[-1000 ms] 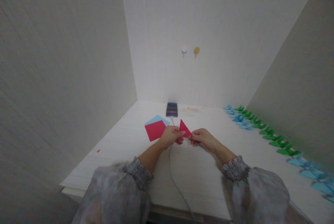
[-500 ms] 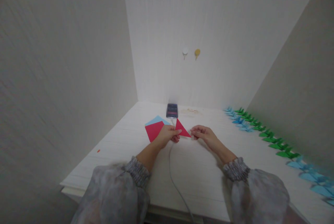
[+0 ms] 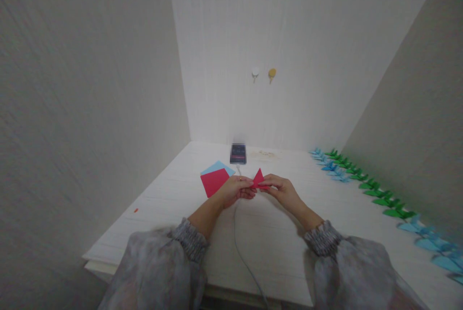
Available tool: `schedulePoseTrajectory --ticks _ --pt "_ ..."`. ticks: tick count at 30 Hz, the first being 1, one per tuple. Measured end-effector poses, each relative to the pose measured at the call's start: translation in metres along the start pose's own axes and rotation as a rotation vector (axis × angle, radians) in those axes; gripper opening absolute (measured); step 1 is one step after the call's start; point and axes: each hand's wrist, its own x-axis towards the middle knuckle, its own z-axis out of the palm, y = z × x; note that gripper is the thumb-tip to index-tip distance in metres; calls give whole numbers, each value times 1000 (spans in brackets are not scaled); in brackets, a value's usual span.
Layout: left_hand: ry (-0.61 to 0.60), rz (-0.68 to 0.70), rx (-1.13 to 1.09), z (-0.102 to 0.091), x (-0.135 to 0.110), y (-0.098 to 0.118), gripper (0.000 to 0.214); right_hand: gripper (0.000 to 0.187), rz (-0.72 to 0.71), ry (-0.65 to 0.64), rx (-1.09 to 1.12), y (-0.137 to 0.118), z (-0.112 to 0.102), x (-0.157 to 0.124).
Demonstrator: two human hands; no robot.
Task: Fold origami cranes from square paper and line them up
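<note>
A small folded piece of red origami paper (image 3: 259, 178) is held above the table between my two hands, one corner pointing up. My left hand (image 3: 235, 189) is closed on its left side, thumb on top. From the right, my right hand (image 3: 280, 187) pinches the other side between thumb and fingers. Parts of the folded paper are hidden behind the fingers. Beside my left hand lies a flat red sheet (image 3: 214, 182), partly over a light blue sheet (image 3: 219, 165).
A phone (image 3: 238, 154) lies at the back, its cable (image 3: 240, 247) running forward under my hands. Rows of green paper cranes (image 3: 379, 196) and blue paper cranes (image 3: 430, 240) line the right side. Two hooks, one white (image 3: 255, 72) and one yellow (image 3: 272, 73), are on the back wall.
My right hand has moved left and taken hold of the red paper's right side. The paper has shifted slightly right and is now bent, where it was a flat triangle.
</note>
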Motion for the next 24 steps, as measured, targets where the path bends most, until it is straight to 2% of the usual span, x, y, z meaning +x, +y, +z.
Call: schedulePoseTrajectory --ticks 4,8,16,24 --pt "65 38 -39 1 0 2 22 11 77 77 61 1 1 -1" --pt "62 74 -54 1 1 1 22 12 107 112 89 3 1 -1" --pt "94 76 -44 4 1 1 22 13 12 109 -15 3 -1 -1" --pt "134 97 -131 4 2 3 18 18 -62 138 -149 0 -2 -3"
